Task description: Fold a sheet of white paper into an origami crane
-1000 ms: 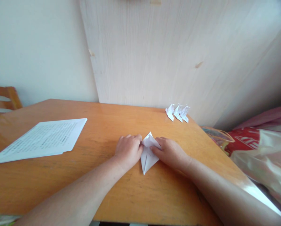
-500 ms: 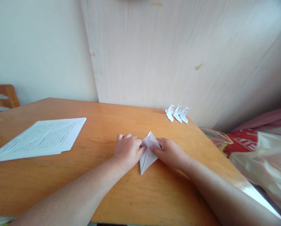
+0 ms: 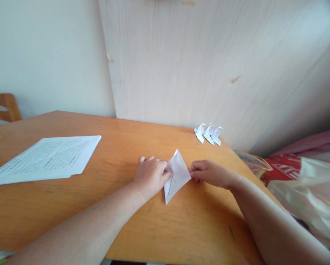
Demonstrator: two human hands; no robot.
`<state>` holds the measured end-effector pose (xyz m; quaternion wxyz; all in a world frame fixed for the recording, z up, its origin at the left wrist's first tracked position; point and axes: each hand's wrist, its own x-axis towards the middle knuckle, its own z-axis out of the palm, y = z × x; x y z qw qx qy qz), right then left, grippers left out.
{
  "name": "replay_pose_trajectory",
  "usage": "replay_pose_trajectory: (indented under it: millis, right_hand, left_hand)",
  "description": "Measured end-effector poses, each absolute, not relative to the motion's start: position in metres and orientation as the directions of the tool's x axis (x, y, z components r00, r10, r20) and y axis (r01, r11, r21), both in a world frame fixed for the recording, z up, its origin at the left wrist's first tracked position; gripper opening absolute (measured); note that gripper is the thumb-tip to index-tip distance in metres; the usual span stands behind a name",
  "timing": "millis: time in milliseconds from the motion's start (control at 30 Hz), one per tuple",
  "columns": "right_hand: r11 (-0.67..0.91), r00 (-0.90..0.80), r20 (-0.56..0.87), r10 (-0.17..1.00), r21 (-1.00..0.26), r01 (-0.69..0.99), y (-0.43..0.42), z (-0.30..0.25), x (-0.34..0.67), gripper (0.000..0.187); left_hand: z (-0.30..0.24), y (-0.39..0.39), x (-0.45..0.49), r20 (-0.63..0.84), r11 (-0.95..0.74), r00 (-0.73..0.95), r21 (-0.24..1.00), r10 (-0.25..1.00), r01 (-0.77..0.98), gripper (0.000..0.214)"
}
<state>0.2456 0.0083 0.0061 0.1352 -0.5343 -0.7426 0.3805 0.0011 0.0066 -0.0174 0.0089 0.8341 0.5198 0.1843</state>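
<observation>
white folded paper point(image 3: 179, 176), orange-brown grained table point(image 3: 143, 235), dark-printed white sheets point(image 3: 57, 154), pale streaked board point(image 3: 176, 73)

The only view looks out from the person's head, above the near edge of the counter point(image 3: 181, 228), facing forward and down toward the far edge and the wall panel point(image 3: 167, 66). It stands back enough to take in the far-left corner, right edge and both hands point(image 3: 151, 175).

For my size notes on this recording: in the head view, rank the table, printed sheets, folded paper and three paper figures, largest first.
1. Table
2. Printed sheets
3. Folded paper
4. Three paper figures, too alike to rank among themselves; they stand farther off, so true size is unsure.
</observation>
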Motion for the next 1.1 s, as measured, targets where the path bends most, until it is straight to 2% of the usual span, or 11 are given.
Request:
replay_pose_trajectory:
  millis: [333,500,800,1100]
  right_hand:
    - [0.197,-0.46,-0.189,0.867,-0.719,0.667,0.007,0.004,0.239,0.011]
    - [0.222,-0.434,-0.162,0.886,-0.674,0.705,0.008,-0.001,0.235,0.021]
    - [0.206,-0.321,-0.109,0.941,-0.567,0.797,0.008,-0.009,0.224,0.028]
    - [0.226,-0.285,-0.053,0.957,-0.478,0.849,0.008,-0.016,0.222,0.027]
  left_hand:
    - [-0.019,0.007,0.001,0.308,-0.475,0.403,0.214,0.862,0.853,0.02]
    - [-0.017,0.006,0.001,0.302,-0.476,0.406,0.213,0.863,0.853,0.019]
    - [-0.019,0.007,0.002,0.305,-0.489,0.414,0.237,0.858,0.839,0.015]
    - [-0.018,0.006,0.001,0.315,-0.522,0.446,0.225,0.838,0.823,0.019]
